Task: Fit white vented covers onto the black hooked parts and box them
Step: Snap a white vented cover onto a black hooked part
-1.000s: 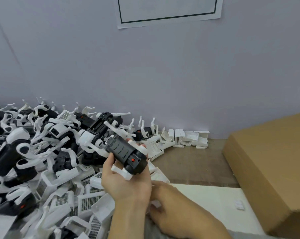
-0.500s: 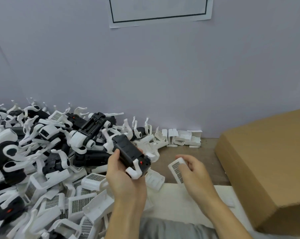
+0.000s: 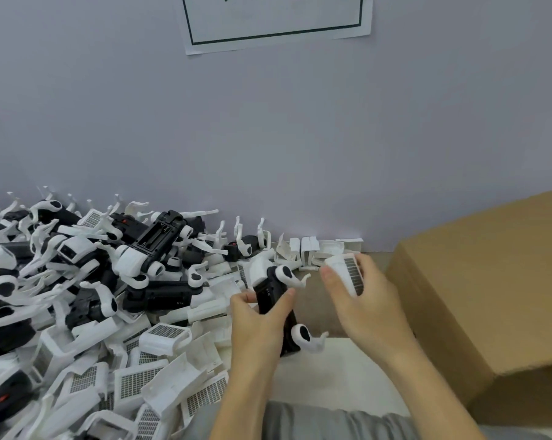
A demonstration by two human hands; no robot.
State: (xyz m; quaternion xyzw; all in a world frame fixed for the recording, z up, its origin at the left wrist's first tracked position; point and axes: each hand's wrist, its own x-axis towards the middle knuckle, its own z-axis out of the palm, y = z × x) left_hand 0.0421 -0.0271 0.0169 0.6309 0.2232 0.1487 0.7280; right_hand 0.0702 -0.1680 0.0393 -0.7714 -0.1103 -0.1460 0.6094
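Note:
My left hand [image 3: 258,325] grips a black hooked part [image 3: 273,290] with white hooks, held roughly upright in front of me, its hooks pointing right. My right hand [image 3: 363,300] holds a white vented cover [image 3: 347,273] by its sides, just to the right of the black part and apart from it; the cover's mesh faces up. A big heap of black hooked parts [image 3: 154,239] covers the left of the table, and loose white vented covers [image 3: 141,379] lie along the heap's near side.
A brown cardboard box [image 3: 490,296] stands at the right, close to my right hand. More white covers [image 3: 312,249] line the foot of the grey wall. A white sheet [image 3: 331,376] lies on the table under my forearms. A printed notice [image 3: 274,20] hangs on the wall.
My right hand came out from under the left arm holding a white cover and lifted it up beside the black part. My left hand turned the black part more upright.

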